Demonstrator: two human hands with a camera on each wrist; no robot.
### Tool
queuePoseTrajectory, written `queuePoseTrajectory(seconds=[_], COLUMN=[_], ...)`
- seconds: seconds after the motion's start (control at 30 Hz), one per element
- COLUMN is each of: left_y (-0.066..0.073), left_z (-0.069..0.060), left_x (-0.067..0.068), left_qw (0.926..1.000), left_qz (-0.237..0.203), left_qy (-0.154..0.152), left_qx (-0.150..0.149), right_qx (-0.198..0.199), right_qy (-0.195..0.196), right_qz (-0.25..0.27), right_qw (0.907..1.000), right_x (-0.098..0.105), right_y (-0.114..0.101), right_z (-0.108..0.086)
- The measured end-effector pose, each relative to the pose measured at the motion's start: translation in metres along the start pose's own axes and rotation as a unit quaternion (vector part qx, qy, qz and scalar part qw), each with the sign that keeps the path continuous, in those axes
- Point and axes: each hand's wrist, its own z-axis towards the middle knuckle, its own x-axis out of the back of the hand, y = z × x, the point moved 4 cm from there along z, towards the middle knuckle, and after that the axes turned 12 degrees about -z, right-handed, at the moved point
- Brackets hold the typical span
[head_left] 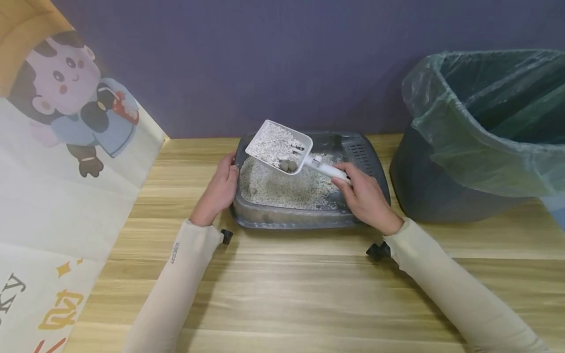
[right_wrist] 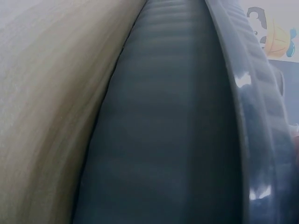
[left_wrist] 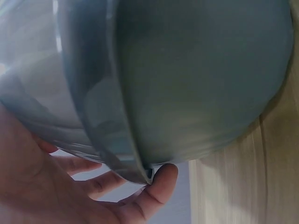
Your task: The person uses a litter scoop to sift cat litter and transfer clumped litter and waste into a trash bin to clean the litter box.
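A white litter scoop (head_left: 328,169) is held by its handle in my right hand (head_left: 366,198), over the grey litter box (head_left: 291,220). In its basket lie pale litter (head_left: 273,142) and a few darker clumps (head_left: 288,165). More granular litter (head_left: 282,189) covers much of the box floor. My left hand (head_left: 220,189) grips the box's left rim; the left wrist view shows its fingers (left_wrist: 161,186) bent around the rim's edge (left_wrist: 128,172). The right wrist view is mostly filled by the box's front wall (right_wrist: 159,116), with only a sliver of hand at its right edge.
To the right stands a grey bin (head_left: 428,171) lined with a translucent green bag (head_left: 481,162). The wood-grain table (head_left: 282,289) meets a dark blue wall (head_left: 265,63) behind the box. A panel with a cartoon figure (head_left: 66,93) rises on the left.
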Motion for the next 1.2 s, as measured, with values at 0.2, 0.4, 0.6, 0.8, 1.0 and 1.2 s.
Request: queuePoseTrajectory(seconds=[0.2,0.4,0.6,0.8,1.0,1.2], left_y=[-0.001,-0.002,-0.005,-0.006,-0.006,-0.006], left_z=[0.000,0.003,0.005,0.004,0.004,0.009], left_x=[0.001,0.002,0.004,0.004,0.005,0.001], left_qw=[1.0000,0.9999,1.0000,0.9999,0.9999,0.9999], left_qz=[-0.008,-0.010,-0.002,-0.002,-0.007,-0.008], left_qy=[-0.002,-0.003,-0.005,-0.007,-0.004,-0.009], left_qx=[0.001,-0.001,0.007,0.012,0.009,0.007], right_qx=[-0.003,-0.004,-0.006,-0.014,-0.032,-0.043], right_qy=[0.010,0.022,0.026,0.035,0.058,0.069], right_qz=[0.014,0.020,0.026,0.027,0.031,0.004], right_qw=[0.9999,0.9995,0.9993,0.9989,0.9973,0.9967], right_x=[0.000,0.001,0.000,0.000,0.002,0.019], right_y=[0.000,0.000,-0.002,-0.003,-0.001,0.005], right_z=[0.000,0.000,0.000,-0.001,-0.001,0.002])
